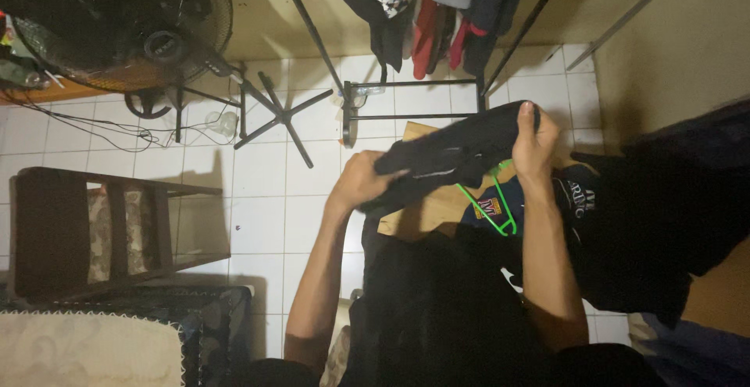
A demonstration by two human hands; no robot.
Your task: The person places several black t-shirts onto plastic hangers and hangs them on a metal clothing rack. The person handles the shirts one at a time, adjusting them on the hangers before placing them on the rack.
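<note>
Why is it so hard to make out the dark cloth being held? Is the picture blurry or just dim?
Head view: mostly dim; the black garment in the left hand and right hand loses its folds in shadow; slightly soft overall; the white floor tiles read clearly.

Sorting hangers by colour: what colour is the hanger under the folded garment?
Bright green hanger, seen best in the head view.

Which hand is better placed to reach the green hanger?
Probably the right hand: it grips the black garment almost directly above the green hanger. The left hand holds the garment's far end.
</note>
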